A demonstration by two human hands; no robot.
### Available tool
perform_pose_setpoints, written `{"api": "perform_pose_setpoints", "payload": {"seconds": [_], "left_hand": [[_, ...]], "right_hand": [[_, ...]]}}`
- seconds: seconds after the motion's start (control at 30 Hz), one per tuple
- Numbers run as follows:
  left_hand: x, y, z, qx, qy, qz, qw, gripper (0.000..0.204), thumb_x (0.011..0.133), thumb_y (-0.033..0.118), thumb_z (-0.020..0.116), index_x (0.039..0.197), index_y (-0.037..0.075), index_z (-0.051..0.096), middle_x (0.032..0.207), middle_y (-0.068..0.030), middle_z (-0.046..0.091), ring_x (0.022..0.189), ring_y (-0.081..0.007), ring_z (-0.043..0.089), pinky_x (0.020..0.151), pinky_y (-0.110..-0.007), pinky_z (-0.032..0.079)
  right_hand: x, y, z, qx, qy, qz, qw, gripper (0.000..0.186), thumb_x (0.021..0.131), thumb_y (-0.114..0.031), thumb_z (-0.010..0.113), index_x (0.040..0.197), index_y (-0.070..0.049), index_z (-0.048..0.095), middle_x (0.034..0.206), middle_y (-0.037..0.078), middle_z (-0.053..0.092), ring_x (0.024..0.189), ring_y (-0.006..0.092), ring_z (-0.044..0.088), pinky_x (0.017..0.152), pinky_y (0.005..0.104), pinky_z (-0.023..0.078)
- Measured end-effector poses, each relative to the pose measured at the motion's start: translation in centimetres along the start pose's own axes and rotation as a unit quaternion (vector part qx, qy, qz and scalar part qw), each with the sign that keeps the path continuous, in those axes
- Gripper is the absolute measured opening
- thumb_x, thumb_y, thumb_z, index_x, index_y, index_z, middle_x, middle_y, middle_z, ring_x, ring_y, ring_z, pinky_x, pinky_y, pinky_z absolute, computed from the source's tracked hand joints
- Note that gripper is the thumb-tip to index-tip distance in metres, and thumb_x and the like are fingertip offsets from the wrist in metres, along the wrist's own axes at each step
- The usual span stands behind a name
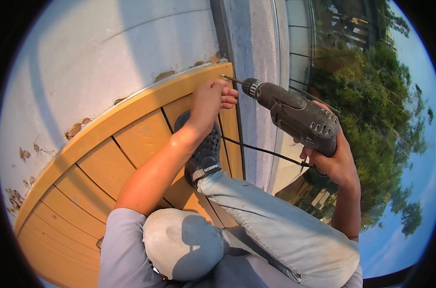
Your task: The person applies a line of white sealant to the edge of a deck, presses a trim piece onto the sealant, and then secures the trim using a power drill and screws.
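Observation:
My right hand [340, 156] is wrapped round the handle of a dusty dark corded power drill [299, 113], which points left. From its chuck a thin bit [234, 79] reaches to a small shiny tip, perhaps a screw, at the top right corner of a yellow-orange slatted wood panel [136, 137]. Just below that tip is my left hand [209, 103], its fingers curled in. Whether anything small is pinched between its thumb and forefinger is hidden. My foot in a dark clog [206, 153] rests on the panel, beneath my left wrist.
A black cable [266, 151] runs from the drill's handle across to the panel. Beyond the panel's curved-looking edge lies a pale concrete surface [107, 53] with dry leaves [73, 130]. A grey ledge [254, 43] borders the right side. Trees [371, 96] and sky show past it.

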State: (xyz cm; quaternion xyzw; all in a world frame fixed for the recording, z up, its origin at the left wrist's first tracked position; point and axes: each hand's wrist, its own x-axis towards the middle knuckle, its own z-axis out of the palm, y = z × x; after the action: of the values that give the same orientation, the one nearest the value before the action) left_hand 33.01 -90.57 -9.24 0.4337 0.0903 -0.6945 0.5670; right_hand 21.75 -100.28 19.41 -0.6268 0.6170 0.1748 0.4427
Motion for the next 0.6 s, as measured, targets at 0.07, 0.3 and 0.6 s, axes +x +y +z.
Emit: {"api": "perform_pose_setpoints", "payload": {"seconds": [0.07,0.3,0.6], "left_hand": [[-1.1,1.6,-2.1,0.336,0.081,0.282,0.895,0.017,0.095,0.011,0.066,0.109,0.001,0.069,0.097,-0.0093,0.07,0.089,-0.0245,0.067,0.077,-0.036,0.055],[-2.4,3.5,-10.0,0.596,0.165,0.44,0.651,0.024,0.073,0.01,0.083,0.094,0.004,0.073,0.096,-0.0067,0.065,0.093,-0.0283,0.057,0.085,-0.041,0.045],[-2.1,3.4,-9.6,0.603,0.176,0.436,0.645,0.024,0.073,0.012,0.083,0.094,0.005,0.075,0.096,-0.0061,0.066,0.09,-0.0281,0.058,0.083,-0.04,0.047]], "right_hand": [[0.2,-0.3,-0.8,0.003,0.025,0.023,0.999,0.087,0.075,0.01,0.063,0.156,-0.015,0.042,0.103,0.009,0.069,0.084,0.0161,0.069,0.07,0.031,0.055],[-0.1,-0.3,0.7,0.029,0.019,0.003,0.999,0.083,0.076,0.013,0.062,0.152,-0.014,0.046,0.114,0.005,0.064,0.095,0.0115,0.062,0.079,0.0291,0.054],[0.1,-1.9,1.6,-0.019,0.031,0.004,0.999,0.082,0.075,0.014,0.059,0.151,-0.016,0.048,0.129,0.006,0.061,0.109,0.014,0.059,0.086,0.0293,0.052]]}}
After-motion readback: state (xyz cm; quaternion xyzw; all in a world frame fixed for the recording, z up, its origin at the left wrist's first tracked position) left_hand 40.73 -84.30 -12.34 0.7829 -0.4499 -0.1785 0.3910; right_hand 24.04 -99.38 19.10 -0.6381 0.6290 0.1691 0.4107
